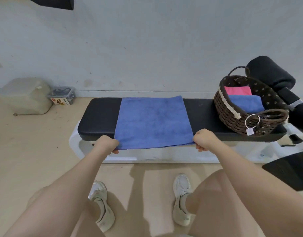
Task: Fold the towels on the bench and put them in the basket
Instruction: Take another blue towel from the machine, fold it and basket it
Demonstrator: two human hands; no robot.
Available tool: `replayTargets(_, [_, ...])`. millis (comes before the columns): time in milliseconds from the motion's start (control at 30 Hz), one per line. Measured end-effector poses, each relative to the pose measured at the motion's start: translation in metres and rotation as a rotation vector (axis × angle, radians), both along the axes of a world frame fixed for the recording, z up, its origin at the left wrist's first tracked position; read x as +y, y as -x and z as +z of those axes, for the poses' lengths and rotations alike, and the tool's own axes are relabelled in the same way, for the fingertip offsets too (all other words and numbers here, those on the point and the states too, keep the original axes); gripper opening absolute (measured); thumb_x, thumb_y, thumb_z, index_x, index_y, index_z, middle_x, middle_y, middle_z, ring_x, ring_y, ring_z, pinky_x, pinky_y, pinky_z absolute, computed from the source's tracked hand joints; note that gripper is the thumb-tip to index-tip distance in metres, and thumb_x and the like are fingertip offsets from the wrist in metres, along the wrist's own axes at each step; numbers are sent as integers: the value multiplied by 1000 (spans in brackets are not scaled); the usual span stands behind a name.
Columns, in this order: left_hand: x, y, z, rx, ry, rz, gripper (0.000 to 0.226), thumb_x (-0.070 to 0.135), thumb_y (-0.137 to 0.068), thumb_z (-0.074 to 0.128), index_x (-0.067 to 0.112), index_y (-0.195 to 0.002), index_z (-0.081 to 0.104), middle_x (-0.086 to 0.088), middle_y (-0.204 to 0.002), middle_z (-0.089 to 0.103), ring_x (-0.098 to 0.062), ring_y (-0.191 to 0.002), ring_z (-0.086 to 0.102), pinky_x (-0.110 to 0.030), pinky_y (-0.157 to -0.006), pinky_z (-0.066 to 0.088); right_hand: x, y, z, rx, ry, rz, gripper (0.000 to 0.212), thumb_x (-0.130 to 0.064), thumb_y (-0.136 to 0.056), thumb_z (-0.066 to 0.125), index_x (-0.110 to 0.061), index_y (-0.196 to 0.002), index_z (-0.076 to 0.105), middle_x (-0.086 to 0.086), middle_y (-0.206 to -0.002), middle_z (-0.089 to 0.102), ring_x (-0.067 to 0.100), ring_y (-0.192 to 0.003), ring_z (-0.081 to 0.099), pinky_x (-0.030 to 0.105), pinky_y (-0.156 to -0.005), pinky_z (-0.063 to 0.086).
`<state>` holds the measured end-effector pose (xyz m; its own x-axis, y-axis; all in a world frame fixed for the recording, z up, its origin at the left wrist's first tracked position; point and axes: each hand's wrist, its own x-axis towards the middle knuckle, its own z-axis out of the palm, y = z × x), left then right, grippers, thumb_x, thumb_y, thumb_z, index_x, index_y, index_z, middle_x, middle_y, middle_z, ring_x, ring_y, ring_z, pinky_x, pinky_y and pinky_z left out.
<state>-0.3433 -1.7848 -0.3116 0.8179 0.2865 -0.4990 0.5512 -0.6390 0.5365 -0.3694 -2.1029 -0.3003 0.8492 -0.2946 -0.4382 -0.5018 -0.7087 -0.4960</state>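
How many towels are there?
3. One blue towel lies spread on the bench, both hands holding its near corners. A folded blue towel and a pink towel sit in the basket; more may hide underneath.

Matt fuzzy cloth blue towel (154,122), smooth black padded bench (99,117), rough woven wicker basket (232,120)

Counter (99,117): black padded top on a white frame, standing in front of me.
Blue towel (154,122): lying spread across its middle, near edge overhanging toward me.
Basket (241,120): sitting on its right end.
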Motion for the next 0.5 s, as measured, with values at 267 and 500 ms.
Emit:
replayTargets(267, [8,-12,-1,-22,-213,-216,10,16,-79,55,9,-72,53,-5,-69,54,-18,-60,45,-26,-54,37,7,-18,-4,-103,24,112,12,-11,-83,41,-11,-76,51,8,-73,52,23,-60,42,27,-56,34])
replayTargets(500, [-10,-76,15,-518,29,-151,12,16,-92,44,14,-96,56,1,-76,57,-13,-65,49,-21,-54,39,31,-74,0,-573,298,385,37,-15,-95,44,-16,-132,46,3,-109,58,23,-86,57,38,-80,48])
